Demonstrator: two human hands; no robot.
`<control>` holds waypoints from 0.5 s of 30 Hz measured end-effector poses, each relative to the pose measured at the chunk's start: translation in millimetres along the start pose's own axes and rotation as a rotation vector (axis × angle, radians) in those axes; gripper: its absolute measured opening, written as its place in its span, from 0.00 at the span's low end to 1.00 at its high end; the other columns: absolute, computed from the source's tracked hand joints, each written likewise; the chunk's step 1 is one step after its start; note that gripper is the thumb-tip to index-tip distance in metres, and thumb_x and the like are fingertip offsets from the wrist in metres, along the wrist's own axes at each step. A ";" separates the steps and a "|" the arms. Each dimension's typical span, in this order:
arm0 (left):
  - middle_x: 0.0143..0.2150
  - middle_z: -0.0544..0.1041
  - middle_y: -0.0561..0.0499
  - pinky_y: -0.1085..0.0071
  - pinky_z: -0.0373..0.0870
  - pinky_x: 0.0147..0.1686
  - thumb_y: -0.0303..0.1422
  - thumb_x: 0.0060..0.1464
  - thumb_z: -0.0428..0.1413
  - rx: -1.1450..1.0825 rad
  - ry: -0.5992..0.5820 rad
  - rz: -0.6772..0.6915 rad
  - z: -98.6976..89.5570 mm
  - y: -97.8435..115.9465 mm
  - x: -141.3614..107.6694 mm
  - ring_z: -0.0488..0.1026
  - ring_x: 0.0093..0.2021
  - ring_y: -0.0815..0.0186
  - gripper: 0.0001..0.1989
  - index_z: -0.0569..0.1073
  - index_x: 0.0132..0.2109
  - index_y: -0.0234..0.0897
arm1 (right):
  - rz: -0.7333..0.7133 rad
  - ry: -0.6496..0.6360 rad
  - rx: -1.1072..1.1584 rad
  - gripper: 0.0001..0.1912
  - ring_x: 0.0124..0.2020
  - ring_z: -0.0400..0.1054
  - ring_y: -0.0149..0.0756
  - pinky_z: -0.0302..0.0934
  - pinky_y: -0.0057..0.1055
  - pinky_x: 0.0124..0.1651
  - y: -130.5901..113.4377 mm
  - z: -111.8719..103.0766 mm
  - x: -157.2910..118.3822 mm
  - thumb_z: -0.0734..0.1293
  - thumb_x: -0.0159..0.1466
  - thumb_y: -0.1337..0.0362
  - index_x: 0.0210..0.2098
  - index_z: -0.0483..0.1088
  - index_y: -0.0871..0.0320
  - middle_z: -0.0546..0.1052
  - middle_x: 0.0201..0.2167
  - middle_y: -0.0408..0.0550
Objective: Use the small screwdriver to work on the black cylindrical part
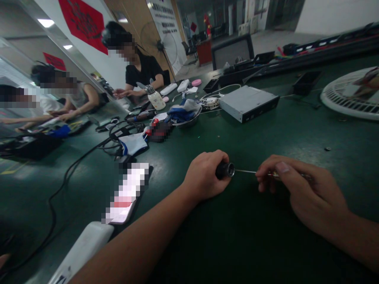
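My left hand [204, 173] is wrapped round a short black cylinder [227, 169], whose hollow, ring-rimmed end faces right. Most of that cylinder is hidden by my fingers. From the right, my right hand [308, 189] grips a screwdriver [246, 171] by its handle, which is mostly covered by the fingers and thumb. Its thin metal shaft points left and reaches the cylinder's open end; whether the tip is inside or just at the rim I cannot tell. Both hands are just above the dark green table [266, 256].
A phone with a lit screen [128, 193] and a white device [83, 248] lie left of my left arm. Beyond are a blue-and-white cloth bundle [183, 110], a silver disc drive [248, 100] and a white fan grille [349, 94]. Several people sit at the far left.
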State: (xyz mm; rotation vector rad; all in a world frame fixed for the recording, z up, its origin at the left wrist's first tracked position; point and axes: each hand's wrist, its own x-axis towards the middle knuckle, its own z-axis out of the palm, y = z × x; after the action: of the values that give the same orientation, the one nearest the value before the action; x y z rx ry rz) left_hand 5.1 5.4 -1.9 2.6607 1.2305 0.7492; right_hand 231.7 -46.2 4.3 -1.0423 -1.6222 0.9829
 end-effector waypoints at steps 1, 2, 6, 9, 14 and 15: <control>0.35 0.75 0.52 0.68 0.66 0.33 0.31 0.49 0.59 -0.001 0.002 -0.001 0.0 0.0 -0.2 0.70 0.33 0.66 0.11 0.68 0.41 0.39 | 0.004 0.013 0.001 0.18 0.26 0.69 0.32 0.61 0.30 0.28 -0.5 0.5 0.1 0.57 0.73 0.55 0.35 0.74 0.54 0.75 0.25 0.44; 0.35 0.75 0.52 0.68 0.65 0.33 0.31 0.49 0.59 -0.001 0.002 -0.003 0.1 0.0 -0.4 0.70 0.33 0.66 0.11 0.68 0.41 0.39 | -0.001 0.014 0.010 0.17 0.26 0.69 0.32 0.61 0.30 0.28 -0.8 0.8 0.3 0.57 0.73 0.55 0.36 0.74 0.54 0.75 0.26 0.44; 0.34 0.74 0.52 0.68 0.65 0.32 0.31 0.48 0.58 0.014 0.003 -0.008 0.5 0.0 -0.2 0.70 0.32 0.66 0.11 0.68 0.40 0.39 | -0.050 -0.068 0.059 0.17 0.28 0.70 0.32 0.62 0.30 0.29 -0.7 0.4 1.0 0.57 0.73 0.56 0.37 0.75 0.54 0.76 0.28 0.44; 0.34 0.75 0.52 0.68 0.66 0.33 0.31 0.49 0.58 0.010 0.008 0.002 1.0 0.2 -0.2 0.70 0.33 0.66 0.11 0.68 0.40 0.39 | -0.031 -0.056 0.032 0.18 0.27 0.70 0.33 0.62 0.31 0.29 0.7 0.2 1.0 0.57 0.73 0.55 0.35 0.75 0.54 0.75 0.26 0.45; 0.34 0.75 0.52 0.68 0.66 0.32 0.31 0.48 0.58 0.008 0.014 -0.007 1.5 1.1 -0.6 0.70 0.32 0.66 0.11 0.68 0.40 0.39 | -0.009 0.012 0.043 0.17 0.27 0.70 0.33 0.62 0.30 0.29 1.1 0.6 0.0 0.58 0.73 0.55 0.36 0.74 0.54 0.75 0.27 0.45; 0.34 0.75 0.52 0.68 0.66 0.32 0.31 0.48 0.59 0.007 0.014 -0.008 1.4 1.2 -0.7 0.70 0.32 0.66 0.11 0.68 0.40 0.39 | -0.022 -0.007 0.053 0.17 0.27 0.70 0.32 0.62 0.30 0.29 0.9 0.3 -0.2 0.57 0.73 0.56 0.37 0.74 0.54 0.75 0.28 0.45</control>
State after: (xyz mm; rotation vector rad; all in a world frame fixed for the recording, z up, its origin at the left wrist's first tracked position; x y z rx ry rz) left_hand 6.3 4.2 -3.0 2.6592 1.2483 0.7650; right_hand 231.6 -46.2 3.3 -0.9837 -1.6013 1.0104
